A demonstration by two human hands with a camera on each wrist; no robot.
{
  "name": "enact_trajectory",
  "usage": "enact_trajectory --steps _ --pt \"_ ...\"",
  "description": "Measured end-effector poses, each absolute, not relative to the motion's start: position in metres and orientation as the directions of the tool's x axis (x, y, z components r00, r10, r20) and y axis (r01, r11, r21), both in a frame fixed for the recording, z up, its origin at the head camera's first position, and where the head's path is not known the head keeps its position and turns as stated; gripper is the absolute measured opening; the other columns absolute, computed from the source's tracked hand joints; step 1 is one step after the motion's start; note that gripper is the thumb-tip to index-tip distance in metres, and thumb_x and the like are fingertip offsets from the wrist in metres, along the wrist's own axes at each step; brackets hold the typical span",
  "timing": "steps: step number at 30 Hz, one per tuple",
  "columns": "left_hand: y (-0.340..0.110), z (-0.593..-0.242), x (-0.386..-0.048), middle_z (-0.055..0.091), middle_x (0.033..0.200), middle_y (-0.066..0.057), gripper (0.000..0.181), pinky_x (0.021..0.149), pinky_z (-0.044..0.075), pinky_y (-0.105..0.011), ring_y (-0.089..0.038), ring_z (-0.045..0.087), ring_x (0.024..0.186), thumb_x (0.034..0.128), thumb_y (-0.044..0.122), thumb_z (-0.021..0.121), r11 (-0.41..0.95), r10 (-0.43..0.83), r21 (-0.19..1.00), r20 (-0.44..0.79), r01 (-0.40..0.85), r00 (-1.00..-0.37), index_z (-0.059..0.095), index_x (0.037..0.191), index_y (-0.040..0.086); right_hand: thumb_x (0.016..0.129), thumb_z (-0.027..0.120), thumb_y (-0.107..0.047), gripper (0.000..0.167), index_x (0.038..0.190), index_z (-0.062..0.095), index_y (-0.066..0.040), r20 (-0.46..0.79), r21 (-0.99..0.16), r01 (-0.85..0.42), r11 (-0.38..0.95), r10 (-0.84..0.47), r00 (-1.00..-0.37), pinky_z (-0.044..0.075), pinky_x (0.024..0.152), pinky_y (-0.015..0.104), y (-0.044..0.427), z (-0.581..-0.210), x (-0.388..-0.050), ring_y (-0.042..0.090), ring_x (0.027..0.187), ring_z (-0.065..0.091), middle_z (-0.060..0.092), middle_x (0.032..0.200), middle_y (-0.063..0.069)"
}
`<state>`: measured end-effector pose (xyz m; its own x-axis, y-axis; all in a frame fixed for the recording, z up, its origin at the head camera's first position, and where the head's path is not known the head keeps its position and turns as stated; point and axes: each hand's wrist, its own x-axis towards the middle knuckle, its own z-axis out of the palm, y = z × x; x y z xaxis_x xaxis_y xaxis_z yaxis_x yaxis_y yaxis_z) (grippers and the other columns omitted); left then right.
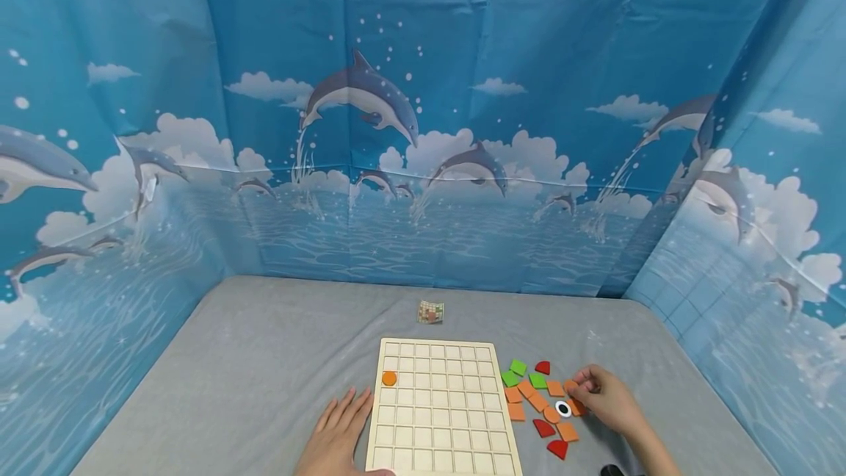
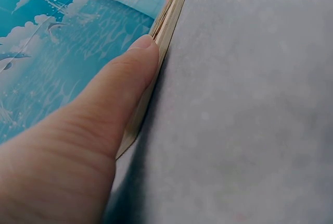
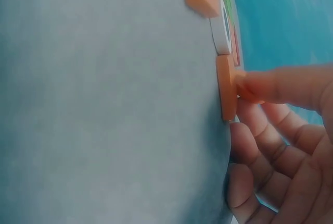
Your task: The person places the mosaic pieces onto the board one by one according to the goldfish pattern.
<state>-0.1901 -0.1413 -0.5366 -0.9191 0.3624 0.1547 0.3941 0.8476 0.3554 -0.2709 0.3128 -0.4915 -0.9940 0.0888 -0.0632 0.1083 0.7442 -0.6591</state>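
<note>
"Grid board (image 1: 441,417): where is it in the head view?"

"On the gray cloth (image 1: 264,373), before the person, with a small picture card (image 1: 431,312) beyond its far edge."

"How much is filled?"

"One cell: an orange disc (image 1: 389,378) sits in the leftmost column, toward the far end. The other visible cells are bare, so I judge the work barely begun. The loose pieces (image 1: 538,402), green, orange, red and one black-and-white, lie to the board's right, probably what is left to place."

"And the hands?"

"The left hand (image 1: 335,435) lies beside the board's left edge, fingers extended. The right hand (image 1: 608,394) reaches down among the pieces, fingers bent."

"The left wrist view?"

"A straight thumb (image 2: 122,86) rests against the board's edge; that hand's other fingers are out of sight."

"And the right wrist?"

"Thumb and finger pinch an orange piece (image 3: 253,97), its shape mostly hidden; the remaining fingers curl loosely."
</note>
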Motion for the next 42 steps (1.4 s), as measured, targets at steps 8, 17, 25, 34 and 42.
enact_trajectory --steps 8,17,25,34,42 --pt "-0.141 -0.540 -0.190 0.034 0.150 -0.006 0.102 0.107 0.018 -0.045 -0.030 0.030 0.136 0.0746 0.078 0.051 0.850 0.354 0.347 0.180 0.396 -0.918 0.038 0.146 0.007 0.085 0.068 -0.014 0.020 0.094 0.059 0.001 -0.044 -0.690 0.101 0.716 0.098 -0.994 0.044 0.050 0.030 0.310 -0.490 -0.268 0.018 0.062 0.048 0.052 0.072 0.004" --pt "-0.142 -0.541 -0.190 0.034 0.150 -0.007 0.103 0.107 0.018 -0.046 -0.030 0.029 0.136 0.0749 0.078 0.051 0.848 0.359 0.349 0.176 0.399 -0.917 0.037 0.147 0.006 0.087 0.069 -0.020 0.027 0.103 0.062 0.000 -0.010 -0.724 0.052 0.688 0.065 -0.998 0.049 0.048 0.032 0.292 -0.485 -0.260 0.020 0.058 0.052 0.055 0.075 0.004" --pt "-0.142 -0.542 -0.190 0.035 0.150 -0.007 0.102 0.107 0.012 -0.038 -0.031 0.029 0.136 0.0746 0.077 0.053 0.839 0.352 0.368 0.194 0.400 -0.916 0.038 0.146 0.007 0.089 0.068 -0.018 0.025 0.108 0.064 -0.003 0.017 -0.737 -0.041 0.674 -0.042 -0.999 0.044 0.046 0.030 0.268 -0.475 -0.254 0.019 0.056 0.052 0.056 0.078 0.002" --pt "-0.141 -0.540 -0.191 0.032 0.151 -0.006 0.103 0.107 0.015 -0.046 -0.031 0.026 0.138 0.0744 0.077 0.053 0.835 0.354 0.394 0.150 0.384 -0.923 0.036 0.147 0.006 0.091 0.066 -0.028 0.032 0.109 0.064 -0.002 0.012 -0.826 -0.128 0.550 -0.210 -0.978 0.044 0.044 0.030 0.240 -0.466 -0.251 0.017 0.052 0.049 0.057 0.083 0.006" --pt "-0.140 -0.539 -0.190 0.033 0.150 -0.007 0.104 0.107 0.020 -0.050 -0.031 0.027 0.137 0.0745 0.078 0.052 0.845 0.356 0.358 0.176 0.397 -0.918 0.036 0.147 0.005 0.090 0.067 -0.024 0.027 0.108 0.063 -0.004 0.041 -0.855 -0.210 0.474 -0.342 -0.939 0.041 0.046 0.025 0.210 -0.465 -0.253 0.021 0.061 0.053 0.059 0.086 0.007"
